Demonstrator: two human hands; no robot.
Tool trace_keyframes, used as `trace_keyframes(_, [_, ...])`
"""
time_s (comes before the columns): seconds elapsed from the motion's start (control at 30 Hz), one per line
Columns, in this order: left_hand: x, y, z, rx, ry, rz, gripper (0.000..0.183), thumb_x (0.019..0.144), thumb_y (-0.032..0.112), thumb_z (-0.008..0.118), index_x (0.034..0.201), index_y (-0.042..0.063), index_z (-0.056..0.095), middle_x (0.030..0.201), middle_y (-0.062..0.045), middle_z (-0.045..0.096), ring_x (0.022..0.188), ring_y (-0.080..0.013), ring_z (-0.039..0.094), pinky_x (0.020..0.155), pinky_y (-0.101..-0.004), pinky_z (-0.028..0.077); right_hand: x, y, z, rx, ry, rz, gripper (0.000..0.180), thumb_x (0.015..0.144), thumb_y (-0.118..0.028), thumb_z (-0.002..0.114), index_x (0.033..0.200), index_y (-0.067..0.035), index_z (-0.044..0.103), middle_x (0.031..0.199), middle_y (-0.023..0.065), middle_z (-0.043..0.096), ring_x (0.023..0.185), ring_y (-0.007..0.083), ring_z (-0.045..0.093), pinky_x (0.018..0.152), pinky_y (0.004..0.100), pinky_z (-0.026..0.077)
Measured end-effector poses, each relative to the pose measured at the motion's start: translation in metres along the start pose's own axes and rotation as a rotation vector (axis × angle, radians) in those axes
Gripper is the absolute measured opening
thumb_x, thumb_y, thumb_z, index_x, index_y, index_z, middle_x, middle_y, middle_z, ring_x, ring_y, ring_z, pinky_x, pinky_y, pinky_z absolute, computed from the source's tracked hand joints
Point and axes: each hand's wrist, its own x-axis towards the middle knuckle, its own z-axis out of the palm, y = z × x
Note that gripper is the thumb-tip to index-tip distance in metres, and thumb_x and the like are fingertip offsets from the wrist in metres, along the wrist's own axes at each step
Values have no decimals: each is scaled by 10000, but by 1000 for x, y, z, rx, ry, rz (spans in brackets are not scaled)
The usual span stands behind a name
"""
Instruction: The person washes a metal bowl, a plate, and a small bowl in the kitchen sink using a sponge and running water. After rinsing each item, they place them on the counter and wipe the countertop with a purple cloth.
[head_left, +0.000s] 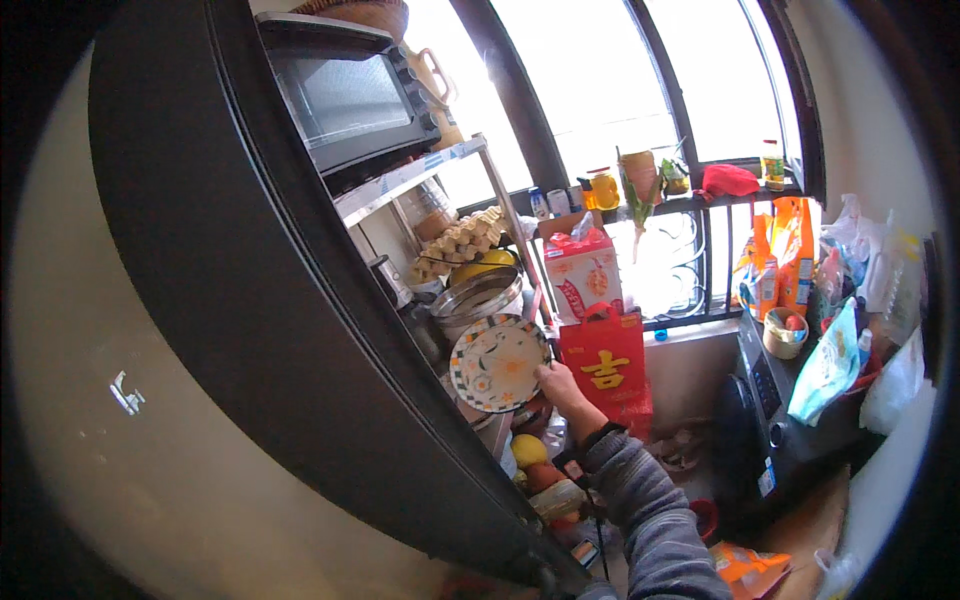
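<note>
My right hand (553, 380) reaches in from below, in a grey striped sleeve, and grips the right rim of a patterned plate (499, 364). The plate has flower designs and a checkered edge, and its face is tilted toward me. Just behind it, a wide metal-rimmed pot (478, 298) stands on the shelf, partly covered by the plate. Beyond the pot are a yellow round object (484, 264) and stacked egg cartons (461, 238). A red gift bag (606, 367) with gold writing is right of my hand. My left hand is out of view.
A tall dark cabinet or fridge side (247, 300) borders the left. A toaster oven (345, 90) sits on the upper shelf (412, 176). Produce, including a yellow fruit (529, 450), lies low beneath my arm. A black washing machine (772, 397) bearing bags is at right.
</note>
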Motion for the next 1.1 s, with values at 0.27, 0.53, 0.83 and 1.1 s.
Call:
trace_keyframes(0.27, [-5,-8,5,-26,56,-14,443,891,244,547,1285,89,418,1146,-109,541,913,-222,589,790,-377,498,24,-2,56,-338,-119,-76,364,806,-272,463,909,64,560,886,241,610,780,349,621,708,404,493])
trace_keyframes(0.53, [-6,-16,1,-48,70,-32,446,893,247,544,1289,91,413,1151,-108,540,923,-226,586,794,-378,494,30,21,81,-536,-90,-78,460,773,-292,508,1038,84,480,1016,303,561,980,424,538,860,436,415])
trace_keyframes(0.83, [-1,-16,-2,-34,54,-60,449,895,250,540,1294,93,407,1156,-107,539,933,-231,583,798,-379,490,35,35,79,-416,-92,-14,419,767,-243,502,1038,77,480,960,305,578,941,423,558,816,452,439])
trace_keyframes(1.1, [3,-16,-2,-12,36,-78,453,897,253,537,1299,95,401,1161,-106,537,943,-235,580,802,-381,487,15,10,77,-610,39,-100,449,760,-234,491,1096,63,465,980,291,578,945,413,560,836,447,434])
